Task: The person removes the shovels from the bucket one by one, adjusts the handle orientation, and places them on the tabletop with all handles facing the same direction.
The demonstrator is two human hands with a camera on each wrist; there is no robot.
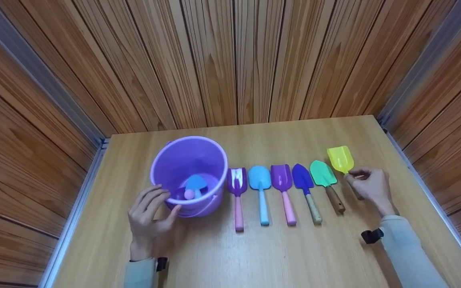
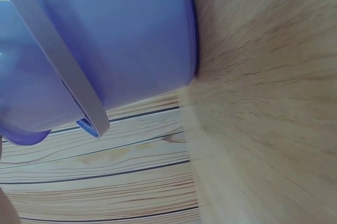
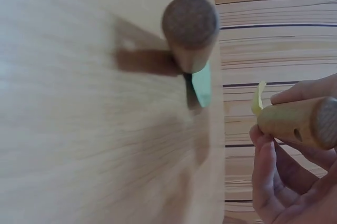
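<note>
A purple bucket (image 1: 210, 204) stands upright on the table, also seen from its side with its handle strap in the left wrist view. My left hand (image 1: 146, 216) holds its near-left rim, fingers at the rim and thumb at the outer wall. Inside lie a light blue piece shaped like a small shovel (image 1: 195, 183) and a round pink end (image 1: 189, 194); what they belong to is partly hidden. My right hand (image 1: 370, 188) pinches the wooden handle of a yellow toy shovel (image 1: 340, 159), near its blade. In the right wrist view that wooden handle (image 3: 289, 121) is raised off the table.
Between bucket and right hand lie several toy shovels in a row: a purple slotted one (image 1: 237, 182), a light blue one (image 1: 259, 178), a purple one (image 1: 281, 178), a dark blue one (image 1: 302, 176) and a green one (image 1: 323, 174). Wooden panel walls (image 1: 222, 64) enclose the table (image 1: 254, 260).
</note>
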